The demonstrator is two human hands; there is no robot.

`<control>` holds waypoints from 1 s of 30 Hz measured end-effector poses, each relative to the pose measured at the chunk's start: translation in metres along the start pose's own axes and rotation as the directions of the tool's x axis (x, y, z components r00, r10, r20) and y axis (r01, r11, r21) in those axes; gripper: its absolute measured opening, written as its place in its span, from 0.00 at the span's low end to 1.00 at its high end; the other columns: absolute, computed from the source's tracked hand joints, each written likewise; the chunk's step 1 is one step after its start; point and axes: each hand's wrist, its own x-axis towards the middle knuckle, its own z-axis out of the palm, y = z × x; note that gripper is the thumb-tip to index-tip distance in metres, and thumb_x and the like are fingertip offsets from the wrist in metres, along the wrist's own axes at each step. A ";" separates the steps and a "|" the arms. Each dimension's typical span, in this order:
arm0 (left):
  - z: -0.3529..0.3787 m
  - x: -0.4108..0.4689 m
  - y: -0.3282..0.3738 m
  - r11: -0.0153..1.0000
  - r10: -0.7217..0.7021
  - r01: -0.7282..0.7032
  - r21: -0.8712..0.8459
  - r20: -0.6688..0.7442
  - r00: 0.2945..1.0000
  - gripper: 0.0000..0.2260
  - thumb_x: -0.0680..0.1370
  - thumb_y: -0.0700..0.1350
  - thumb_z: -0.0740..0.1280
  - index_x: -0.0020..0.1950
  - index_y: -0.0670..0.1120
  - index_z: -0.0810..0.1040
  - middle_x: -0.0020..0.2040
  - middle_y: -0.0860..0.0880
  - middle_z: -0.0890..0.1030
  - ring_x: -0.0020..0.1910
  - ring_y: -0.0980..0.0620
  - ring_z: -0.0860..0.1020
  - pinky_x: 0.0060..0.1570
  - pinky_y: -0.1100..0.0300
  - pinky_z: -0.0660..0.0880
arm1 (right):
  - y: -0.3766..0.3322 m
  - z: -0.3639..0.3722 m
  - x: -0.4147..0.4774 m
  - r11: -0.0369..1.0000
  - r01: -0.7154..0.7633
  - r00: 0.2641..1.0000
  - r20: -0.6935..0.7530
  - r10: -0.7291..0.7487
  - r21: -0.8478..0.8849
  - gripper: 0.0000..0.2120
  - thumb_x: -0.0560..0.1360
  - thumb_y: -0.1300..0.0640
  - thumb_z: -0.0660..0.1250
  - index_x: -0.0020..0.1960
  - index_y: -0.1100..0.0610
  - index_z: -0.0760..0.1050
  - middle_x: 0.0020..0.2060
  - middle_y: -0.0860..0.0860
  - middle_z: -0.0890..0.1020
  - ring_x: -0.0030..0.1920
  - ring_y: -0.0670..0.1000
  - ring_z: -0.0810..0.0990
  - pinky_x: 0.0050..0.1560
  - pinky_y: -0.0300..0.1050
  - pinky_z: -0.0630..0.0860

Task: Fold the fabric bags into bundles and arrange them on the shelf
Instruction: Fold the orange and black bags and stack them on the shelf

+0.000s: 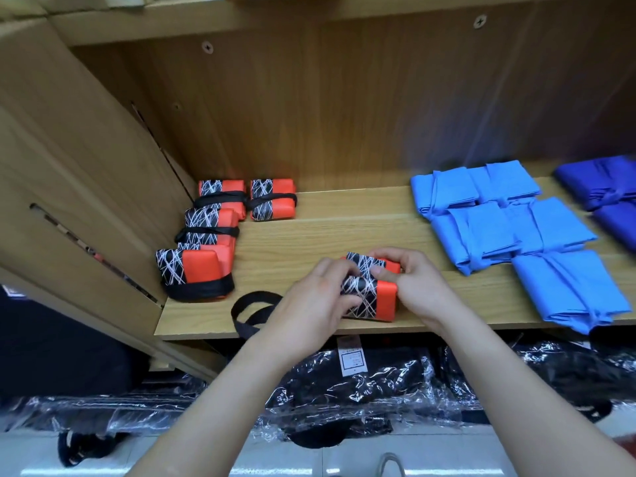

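1. My left hand [311, 304] and right hand [414, 287] grasp the orange-and-black patterned folded fabric bag [377, 297], frame centre, on the pale wooden shelf [327, 228].
2. My fingers hide its ends.
3. Dark blue fabric bundles [605, 187] are cut off at the right edge.

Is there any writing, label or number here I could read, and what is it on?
The white tag on the black plastic-wrapped pack below the shelf: printed, but too small and blurred to read.
The orange-and-black bundle gripped by the left hand and right hand: only a white line pattern, no words.
The blue folded bags: no text visible.
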 end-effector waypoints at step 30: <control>0.034 0.014 0.020 0.837 -0.234 0.102 -0.537 -0.184 0.955 0.13 0.73 0.46 0.75 0.57 0.52 0.83 0.50 0.55 0.83 0.51 0.64 0.78 0.54 0.71 0.70 | 0.003 0.018 -0.026 0.976 0.088 0.945 -0.293 -0.145 -0.198 0.18 0.83 0.55 0.55 0.35 0.58 0.68 0.28 0.47 0.71 0.31 0.44 0.68 0.36 0.46 0.64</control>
